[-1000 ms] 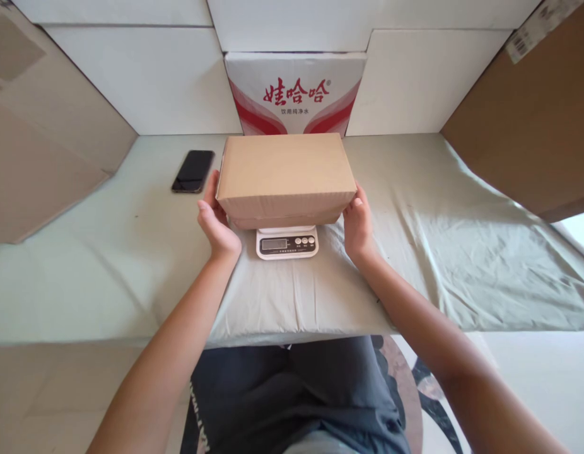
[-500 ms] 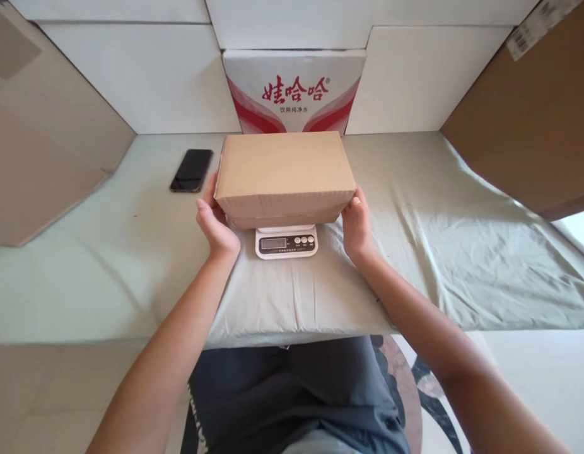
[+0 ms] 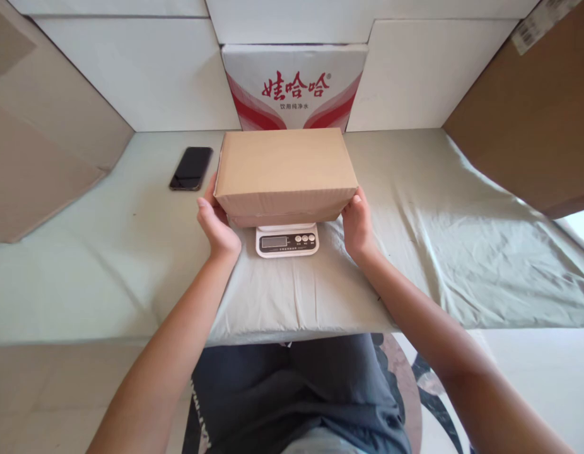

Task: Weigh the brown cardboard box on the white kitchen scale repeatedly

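A closed brown cardboard box is held between my two hands, over a white kitchen scale. My left hand grips the box's left end, its thumb at the near corner and its other fingers partly hidden. At the right end, my right hand holds the box in the same way. The scale's display and round buttons show in front of the box, while its platform is mostly covered. Whether the box rests on the platform I cannot tell. No digits are readable on the display.
A black smartphone lies left of the box on the pale green cloth. Behind stands a white and red carton against white panels. Large brown cardboard pieces flank the surface on the left and right.
The view has shifted very slightly. Both hands keep their hold, and the box and the scale stay in practically the same place.
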The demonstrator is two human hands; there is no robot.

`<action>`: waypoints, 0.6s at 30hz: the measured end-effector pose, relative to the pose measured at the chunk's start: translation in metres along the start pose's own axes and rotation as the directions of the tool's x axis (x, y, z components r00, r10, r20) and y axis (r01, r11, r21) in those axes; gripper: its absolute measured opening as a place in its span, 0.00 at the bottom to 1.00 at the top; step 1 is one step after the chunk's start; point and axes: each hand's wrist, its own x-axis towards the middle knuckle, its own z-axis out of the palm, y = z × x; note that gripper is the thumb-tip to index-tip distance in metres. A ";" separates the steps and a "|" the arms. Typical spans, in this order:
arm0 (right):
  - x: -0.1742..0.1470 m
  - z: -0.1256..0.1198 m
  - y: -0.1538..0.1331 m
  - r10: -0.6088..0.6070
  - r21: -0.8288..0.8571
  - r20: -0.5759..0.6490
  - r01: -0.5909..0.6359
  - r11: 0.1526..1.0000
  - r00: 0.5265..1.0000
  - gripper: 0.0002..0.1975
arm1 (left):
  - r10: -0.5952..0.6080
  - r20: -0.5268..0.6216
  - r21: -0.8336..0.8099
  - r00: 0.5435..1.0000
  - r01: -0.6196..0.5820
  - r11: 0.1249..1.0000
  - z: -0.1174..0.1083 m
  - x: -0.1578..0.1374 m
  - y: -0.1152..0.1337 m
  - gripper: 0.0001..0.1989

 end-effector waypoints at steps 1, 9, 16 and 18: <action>0.000 0.001 -0.001 -0.006 -0.004 0.008 0.006 1.000 1.000 0.40 | 0.002 0.004 -0.001 1.000 -0.002 1.000 0.000 0.000 0.001 0.57; -0.002 0.000 0.000 -0.053 -0.007 0.048 0.053 0.999 0.997 0.36 | -0.013 -0.006 0.043 1.000 0.013 0.999 -0.001 0.000 0.003 0.58; -0.003 0.001 -0.003 -0.037 -0.009 0.032 0.037 0.999 0.999 0.38 | 0.008 0.002 0.030 1.000 -0.008 1.000 -0.002 0.000 0.003 0.56; -0.003 0.002 -0.004 -0.030 -0.005 0.027 0.031 1.000 0.999 0.38 | 0.010 0.001 0.035 1.000 -0.010 0.999 -0.003 0.001 0.001 0.55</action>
